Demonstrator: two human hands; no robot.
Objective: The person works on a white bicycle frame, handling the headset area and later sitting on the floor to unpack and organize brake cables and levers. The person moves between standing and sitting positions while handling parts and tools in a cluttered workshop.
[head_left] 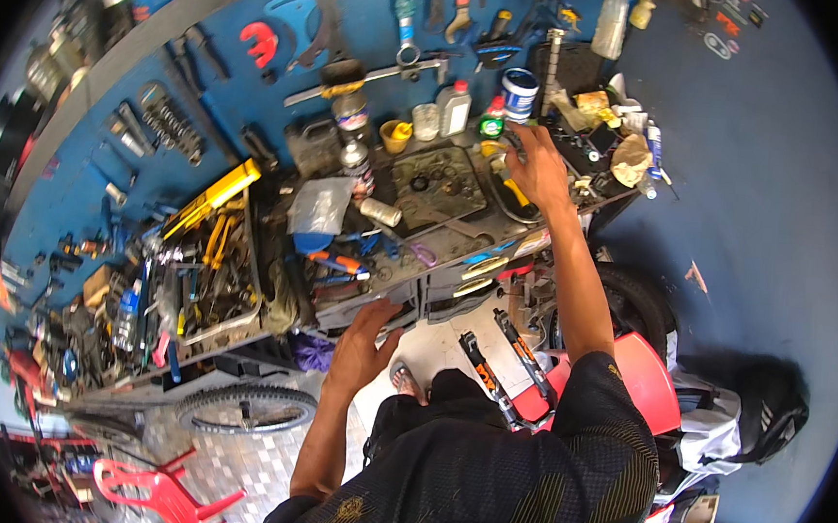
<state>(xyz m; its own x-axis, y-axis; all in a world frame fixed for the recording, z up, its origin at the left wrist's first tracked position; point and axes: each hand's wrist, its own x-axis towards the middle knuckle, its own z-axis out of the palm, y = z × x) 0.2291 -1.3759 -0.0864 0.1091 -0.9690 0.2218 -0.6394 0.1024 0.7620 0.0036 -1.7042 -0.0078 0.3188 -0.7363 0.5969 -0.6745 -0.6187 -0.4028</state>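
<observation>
My right hand (539, 170) is stretched over the right part of the workbench, thumb and fingers apart. It hangs above a small tray (513, 202) with a yellow-handled tool (517, 192) in it; the hand hides part of this tray. Just beyond the fingertips stand a green bottle with a red cap (492, 118) and a blue and white tub (519, 94). In front of the bench's near edge, my left hand (363, 345) is raised with loosely bent fingers and the thumb apart, holding nothing. Left of the right hand lies a grimy flat tray (437, 187) with small dark parts.
Pliers with orange and blue handles (339, 263), a clear plastic bag (321, 205) and a white cylinder (381, 211) lie mid-bench. A yellow toolbox (212, 198) full of tools stands left. Below are bicycle forks (526, 352), a red seat (646, 382) and a tyre (245, 409).
</observation>
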